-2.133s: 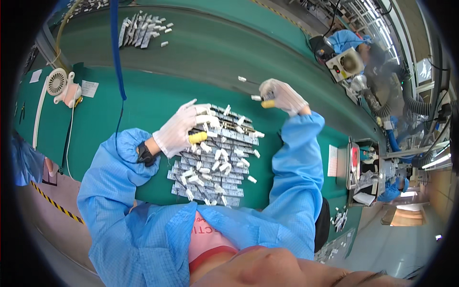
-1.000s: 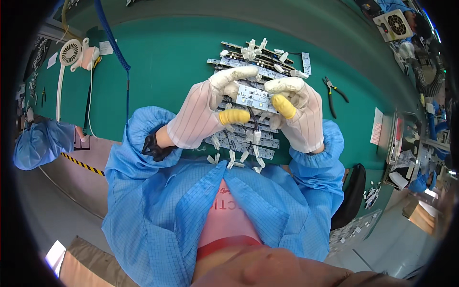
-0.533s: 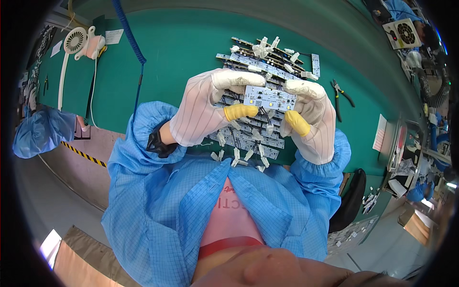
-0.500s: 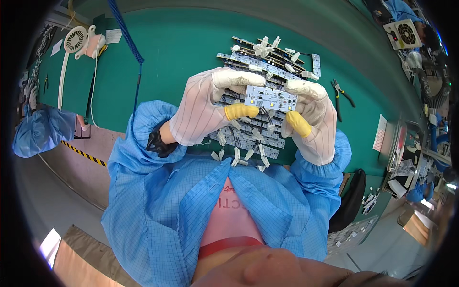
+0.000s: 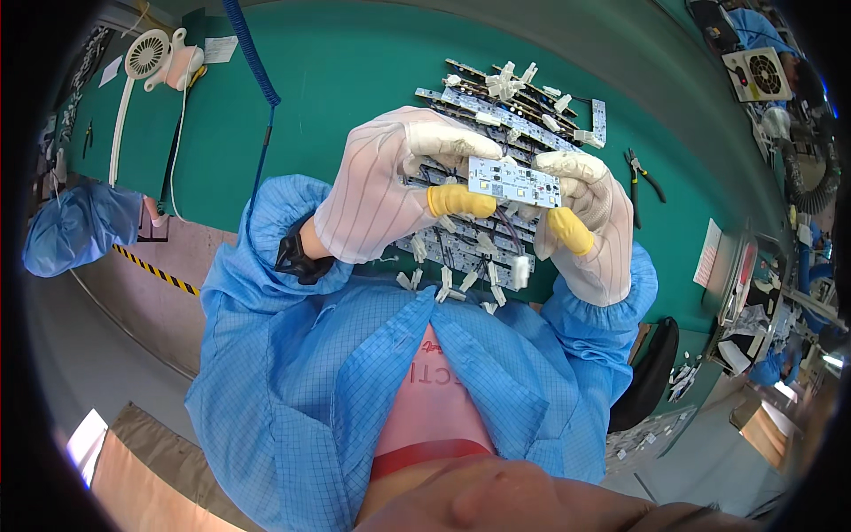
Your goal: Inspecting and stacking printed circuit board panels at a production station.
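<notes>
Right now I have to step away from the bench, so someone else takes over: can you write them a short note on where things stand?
Left hand: gloved, pinching the left end of a small white circuit board.
Right hand: gloved, pinching the board's right end.
The board is held up level between both hands, above the pile of similar boards with white connectors on the green mat.
Pliers lie to the right of the pile.
Done: one board picked from the pile.
Left: the pile, which looks untouched.
</notes>
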A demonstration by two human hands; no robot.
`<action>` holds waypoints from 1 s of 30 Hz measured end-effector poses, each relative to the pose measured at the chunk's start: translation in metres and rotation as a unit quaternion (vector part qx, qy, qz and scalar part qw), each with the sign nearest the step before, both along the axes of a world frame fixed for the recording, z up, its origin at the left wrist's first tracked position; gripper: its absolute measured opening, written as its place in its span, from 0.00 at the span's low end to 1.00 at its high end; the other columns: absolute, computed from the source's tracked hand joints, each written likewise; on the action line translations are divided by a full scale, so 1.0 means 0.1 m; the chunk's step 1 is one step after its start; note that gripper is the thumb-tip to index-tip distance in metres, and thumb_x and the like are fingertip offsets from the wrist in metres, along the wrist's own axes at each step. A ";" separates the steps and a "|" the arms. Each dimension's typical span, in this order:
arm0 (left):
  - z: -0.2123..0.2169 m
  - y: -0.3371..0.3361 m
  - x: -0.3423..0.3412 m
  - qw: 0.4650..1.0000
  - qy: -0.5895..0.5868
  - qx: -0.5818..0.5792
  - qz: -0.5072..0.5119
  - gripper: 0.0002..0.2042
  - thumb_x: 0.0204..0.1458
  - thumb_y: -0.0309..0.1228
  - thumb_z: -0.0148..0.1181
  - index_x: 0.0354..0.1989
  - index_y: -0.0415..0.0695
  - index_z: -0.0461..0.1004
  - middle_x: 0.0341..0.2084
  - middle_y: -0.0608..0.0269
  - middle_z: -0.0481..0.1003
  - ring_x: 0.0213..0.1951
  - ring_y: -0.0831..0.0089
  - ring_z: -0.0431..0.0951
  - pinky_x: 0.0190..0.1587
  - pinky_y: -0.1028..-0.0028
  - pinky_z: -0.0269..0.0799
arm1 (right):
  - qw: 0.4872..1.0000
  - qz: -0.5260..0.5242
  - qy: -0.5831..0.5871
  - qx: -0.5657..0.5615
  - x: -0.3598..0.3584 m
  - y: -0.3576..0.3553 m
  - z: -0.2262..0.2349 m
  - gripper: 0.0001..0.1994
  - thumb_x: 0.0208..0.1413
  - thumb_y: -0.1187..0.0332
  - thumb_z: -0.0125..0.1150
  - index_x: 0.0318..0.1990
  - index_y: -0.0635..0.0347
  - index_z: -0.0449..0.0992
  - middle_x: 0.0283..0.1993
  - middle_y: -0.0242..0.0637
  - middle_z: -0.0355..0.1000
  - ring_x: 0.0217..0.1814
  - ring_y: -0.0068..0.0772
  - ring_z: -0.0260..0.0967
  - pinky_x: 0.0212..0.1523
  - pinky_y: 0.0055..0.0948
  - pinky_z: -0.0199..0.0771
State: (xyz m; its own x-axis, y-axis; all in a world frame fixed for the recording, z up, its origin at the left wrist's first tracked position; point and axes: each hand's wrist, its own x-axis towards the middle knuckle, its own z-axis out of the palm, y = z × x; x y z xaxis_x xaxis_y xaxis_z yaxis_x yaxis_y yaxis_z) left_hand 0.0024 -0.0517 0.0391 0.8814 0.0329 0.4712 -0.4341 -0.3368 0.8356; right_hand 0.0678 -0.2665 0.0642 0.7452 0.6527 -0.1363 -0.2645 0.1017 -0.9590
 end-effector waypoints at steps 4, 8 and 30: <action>0.01 0.00 0.02 0.999 0.001 0.034 0.016 0.19 0.37 0.36 0.69 0.41 0.46 0.78 0.33 0.63 0.78 0.35 0.70 0.77 0.39 0.75 0.73 | 1.000 -0.006 -0.002 -0.002 0.00 -0.01 0.01 0.20 0.47 0.75 0.61 0.49 0.68 0.66 0.33 0.43 0.72 0.22 0.17 0.65 0.22 0.14 0.64; 0.03 -0.04 0.03 0.999 0.036 -0.033 0.011 0.19 0.37 0.37 0.69 0.41 0.46 0.78 0.33 0.61 0.78 0.35 0.69 0.77 0.39 0.75 0.73 | 0.999 -0.027 -0.039 0.009 -0.03 0.00 0.04 0.21 0.45 0.78 0.61 0.50 0.68 0.66 0.34 0.43 0.72 0.22 0.17 0.65 0.22 0.15 0.65; -0.04 -0.03 0.05 1.000 -0.006 -0.025 0.007 0.21 0.36 0.31 0.68 0.44 0.44 0.77 0.38 0.61 0.75 0.36 0.73 0.75 0.37 0.79 0.73 | 0.996 -0.022 -0.074 0.035 -0.01 -0.03 -0.04 0.21 0.47 0.75 0.64 0.50 0.67 0.67 0.41 0.41 0.71 0.26 0.17 0.67 0.27 0.17 0.69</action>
